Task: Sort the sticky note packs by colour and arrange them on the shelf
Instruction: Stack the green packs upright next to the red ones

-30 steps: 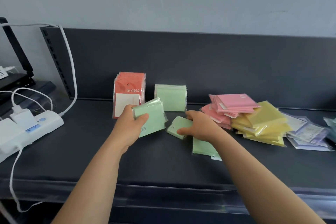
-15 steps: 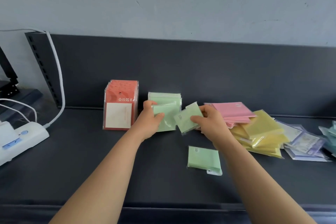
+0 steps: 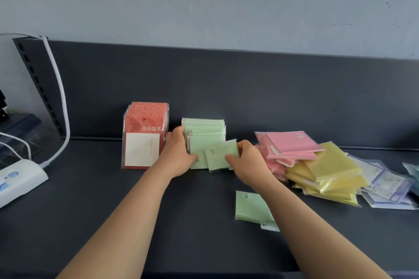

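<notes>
A row of green sticky note packs (image 3: 205, 130) stands upright against the back of the dark shelf (image 3: 90, 199), beside an upright row of red packs (image 3: 145, 136). My left hand (image 3: 179, 154) grips the front green packs of that row from the left side. My right hand (image 3: 249, 161) pinches a single tilted green pack (image 3: 218, 156) against the row's front. One more green pack (image 3: 251, 207) lies flat on the shelf, partly under my right forearm. To the right lie loose piles of pink packs (image 3: 290, 145), yellow packs (image 3: 328, 172) and purple-white packs (image 3: 385, 183).
A white power strip (image 3: 20, 179) with white cables (image 3: 61, 102) sits at the shelf's left end. A teal pack (image 3: 413, 174) shows at the far right edge. The shelf's grey back panel (image 3: 249, 88) rises behind the rows.
Both hands have moved back to the standing green row. The left-hand packs now stand against it, and the right hand has brought its single green pack up to the row's front.
</notes>
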`<state>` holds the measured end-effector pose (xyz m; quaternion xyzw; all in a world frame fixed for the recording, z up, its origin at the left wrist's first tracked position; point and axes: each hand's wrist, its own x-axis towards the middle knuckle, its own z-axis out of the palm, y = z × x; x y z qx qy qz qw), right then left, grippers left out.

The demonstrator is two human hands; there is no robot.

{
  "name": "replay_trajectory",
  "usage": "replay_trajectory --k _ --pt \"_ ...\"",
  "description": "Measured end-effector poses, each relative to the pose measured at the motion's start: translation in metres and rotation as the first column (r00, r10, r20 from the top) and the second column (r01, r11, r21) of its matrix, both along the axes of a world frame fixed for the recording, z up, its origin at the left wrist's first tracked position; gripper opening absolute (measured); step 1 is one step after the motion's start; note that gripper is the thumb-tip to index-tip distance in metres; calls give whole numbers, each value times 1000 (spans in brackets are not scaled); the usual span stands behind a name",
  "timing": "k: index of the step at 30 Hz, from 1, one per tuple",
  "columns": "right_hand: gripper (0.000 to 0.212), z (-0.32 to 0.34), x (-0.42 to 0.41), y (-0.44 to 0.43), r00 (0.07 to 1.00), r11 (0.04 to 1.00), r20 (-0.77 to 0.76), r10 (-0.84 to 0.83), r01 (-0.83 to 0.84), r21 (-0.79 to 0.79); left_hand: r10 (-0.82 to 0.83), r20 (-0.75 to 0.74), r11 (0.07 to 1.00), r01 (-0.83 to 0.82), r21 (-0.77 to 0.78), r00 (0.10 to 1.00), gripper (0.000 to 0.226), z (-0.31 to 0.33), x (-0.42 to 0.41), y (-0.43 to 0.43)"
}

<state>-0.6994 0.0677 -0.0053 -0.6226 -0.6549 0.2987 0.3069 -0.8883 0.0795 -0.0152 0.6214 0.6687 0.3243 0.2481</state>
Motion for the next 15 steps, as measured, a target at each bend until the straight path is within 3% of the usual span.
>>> replay_trajectory --k 2,6,15 --pt "16 -2 -2 1 999 1000 47 9 -9 -5 8 4 1000 -8 -18 1000 62 -4 -2 -2" --pt "21 -6 -9 1 992 1000 122 10 -12 12 6 83 995 -14 102 997 37 -4 3 -5" --pt "16 -9 -12 4 997 997 74 20 -25 71 27 77 999 -29 27 997 27 -5 -4 -6"
